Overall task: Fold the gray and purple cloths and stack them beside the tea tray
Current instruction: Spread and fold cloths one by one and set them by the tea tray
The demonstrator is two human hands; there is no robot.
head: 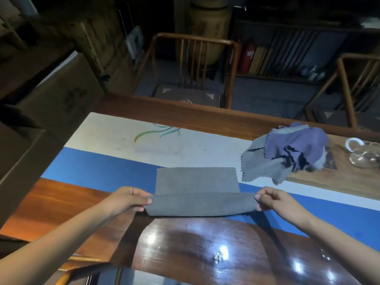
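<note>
On table runner (98,171), both hands' grip pinching gray cloth (197,182) ends

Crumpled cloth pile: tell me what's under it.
The pile of gray and purple cloths rests partly on the white and blue table runner and partly on the wooden tea tray. Anything directly beneath it is covered and cannot be seen.

You stood in a dim tea room: a polished wooden bench (205,243) with painted runner (115,153), glass teapot (364,157) on a tea tray (329,177), spindle-back chairs (191,64), stacked cartons (61,93) behind.
</note>
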